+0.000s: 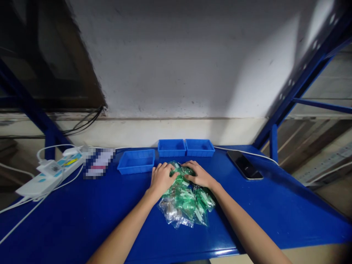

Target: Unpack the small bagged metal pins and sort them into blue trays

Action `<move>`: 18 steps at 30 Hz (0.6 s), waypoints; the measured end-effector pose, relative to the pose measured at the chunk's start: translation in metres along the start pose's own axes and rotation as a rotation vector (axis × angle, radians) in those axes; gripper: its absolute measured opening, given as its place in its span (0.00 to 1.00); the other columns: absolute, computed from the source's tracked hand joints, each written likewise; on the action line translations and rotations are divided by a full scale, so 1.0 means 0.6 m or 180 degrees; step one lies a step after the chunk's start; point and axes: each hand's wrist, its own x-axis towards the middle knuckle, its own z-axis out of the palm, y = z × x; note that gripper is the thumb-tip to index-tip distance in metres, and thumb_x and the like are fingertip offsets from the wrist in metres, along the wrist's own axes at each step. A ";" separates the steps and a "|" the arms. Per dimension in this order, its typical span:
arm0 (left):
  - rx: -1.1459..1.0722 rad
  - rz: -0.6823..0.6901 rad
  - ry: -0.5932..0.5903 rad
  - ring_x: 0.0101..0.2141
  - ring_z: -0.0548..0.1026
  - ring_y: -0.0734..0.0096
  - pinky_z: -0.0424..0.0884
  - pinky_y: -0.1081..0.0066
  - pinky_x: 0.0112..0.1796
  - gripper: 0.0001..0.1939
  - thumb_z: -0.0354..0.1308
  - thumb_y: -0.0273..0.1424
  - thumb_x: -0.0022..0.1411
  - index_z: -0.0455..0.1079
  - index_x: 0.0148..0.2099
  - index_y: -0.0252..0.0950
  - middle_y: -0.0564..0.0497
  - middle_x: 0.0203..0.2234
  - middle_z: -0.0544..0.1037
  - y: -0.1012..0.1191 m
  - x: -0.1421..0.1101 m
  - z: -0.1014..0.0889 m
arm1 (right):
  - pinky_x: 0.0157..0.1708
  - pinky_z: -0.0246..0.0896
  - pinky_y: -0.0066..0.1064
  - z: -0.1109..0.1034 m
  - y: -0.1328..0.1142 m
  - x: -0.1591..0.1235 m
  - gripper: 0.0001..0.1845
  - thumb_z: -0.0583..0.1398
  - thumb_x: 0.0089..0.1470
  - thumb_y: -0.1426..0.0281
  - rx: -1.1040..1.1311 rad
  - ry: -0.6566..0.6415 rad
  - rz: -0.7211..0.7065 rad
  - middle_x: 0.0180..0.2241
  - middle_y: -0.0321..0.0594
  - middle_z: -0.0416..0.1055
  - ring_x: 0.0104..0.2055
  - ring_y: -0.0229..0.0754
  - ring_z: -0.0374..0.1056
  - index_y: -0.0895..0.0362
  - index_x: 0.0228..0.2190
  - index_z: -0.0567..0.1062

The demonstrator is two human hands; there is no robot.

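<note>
Centrally, the pile of bags (187,198) lies between and under each loosely curled hand (162,178).

Workshop or storeroom work corner, by appearance; blue-painted bench (90,212) with glossy top, set against a scuffed grey-white wall (176,62); blue metal uprights (299,86) at both sides, the right one perforated; three small blue open parts bins (136,161) at the back; small clear and green plastic packets (184,198), heaped; white power strip (52,174) with trailing leads; dark, rough-edged window or opening (46,55), black cables (85,123) below it.
</note>
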 end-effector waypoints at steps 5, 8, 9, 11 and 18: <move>-0.0560 -0.0081 0.0317 0.37 0.72 0.63 0.65 0.65 0.37 0.04 0.54 0.32 0.59 0.66 0.37 0.38 0.51 0.32 0.75 -0.006 0.004 -0.005 | 0.52 0.52 0.42 0.001 0.003 0.001 0.24 0.59 0.49 0.69 -0.0015 -0.0029 -0.0027 0.47 0.44 0.65 0.49 0.47 0.58 0.55 0.50 0.67; -0.1135 0.0052 0.0893 0.34 0.72 0.70 0.66 0.71 0.35 0.02 0.52 0.27 0.60 0.63 0.37 0.38 0.52 0.32 0.71 -0.005 0.004 -0.010 | 0.53 0.52 0.42 0.002 0.001 -0.001 0.24 0.60 0.50 0.65 -0.0104 0.0040 -0.0091 0.47 0.46 0.64 0.51 0.48 0.56 0.56 0.50 0.68; -0.1260 0.0133 0.1022 0.33 0.71 0.72 0.66 0.72 0.34 0.02 0.51 0.27 0.60 0.63 0.36 0.38 0.52 0.33 0.70 -0.003 0.003 -0.011 | 0.53 0.51 0.43 0.002 0.000 -0.001 0.24 0.60 0.50 0.64 -0.0161 0.0082 -0.0118 0.47 0.46 0.64 0.52 0.49 0.54 0.57 0.49 0.69; -0.1381 0.0313 0.1126 0.30 0.70 0.74 0.66 0.73 0.33 0.02 0.50 0.26 0.61 0.63 0.36 0.38 0.52 0.33 0.69 0.004 0.000 -0.012 | 0.54 0.48 0.46 0.000 -0.005 -0.002 0.23 0.60 0.50 0.61 -0.0303 0.0209 -0.0143 0.47 0.47 0.64 0.54 0.51 0.51 0.56 0.47 0.71; -0.1326 0.0873 0.1092 0.37 0.71 0.72 0.67 0.72 0.41 0.09 0.49 0.18 0.56 0.65 0.34 0.37 0.51 0.35 0.67 0.020 -0.009 0.008 | 0.46 0.53 0.39 -0.005 -0.042 -0.003 0.25 0.44 0.61 0.57 0.0354 0.0959 0.0294 0.32 0.40 0.68 0.41 0.45 0.59 0.55 0.26 0.71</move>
